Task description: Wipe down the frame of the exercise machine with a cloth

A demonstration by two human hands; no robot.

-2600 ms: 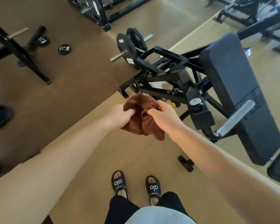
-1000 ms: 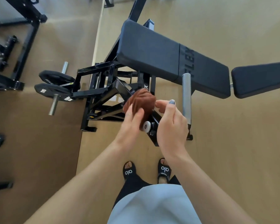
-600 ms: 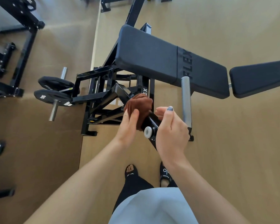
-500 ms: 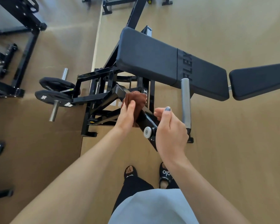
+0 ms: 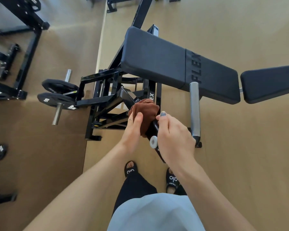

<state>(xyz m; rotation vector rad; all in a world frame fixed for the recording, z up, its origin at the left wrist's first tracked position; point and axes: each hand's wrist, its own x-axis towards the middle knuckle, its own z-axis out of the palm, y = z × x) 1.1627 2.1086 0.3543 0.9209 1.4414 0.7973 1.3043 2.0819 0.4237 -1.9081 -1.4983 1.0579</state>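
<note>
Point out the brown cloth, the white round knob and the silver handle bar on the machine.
brown cloth [image 5: 144, 112], head view, middle of the bunched fabric.
white round knob [image 5: 153, 141], head view, centre of its face.
silver handle bar [image 5: 194, 109], head view, midway along the tube.

The person wears a pale grey-blue top [image 5: 155, 212], black trousers [image 5: 135, 187], black slides [image 5: 172, 179] with white lettering, grey-blue nail polish, and bare forearms.

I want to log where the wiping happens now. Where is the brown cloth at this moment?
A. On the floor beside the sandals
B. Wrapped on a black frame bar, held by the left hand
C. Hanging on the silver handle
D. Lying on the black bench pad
B: the brown cloth is bunched over a black frame bar, with the left hand gripping it.
</note>
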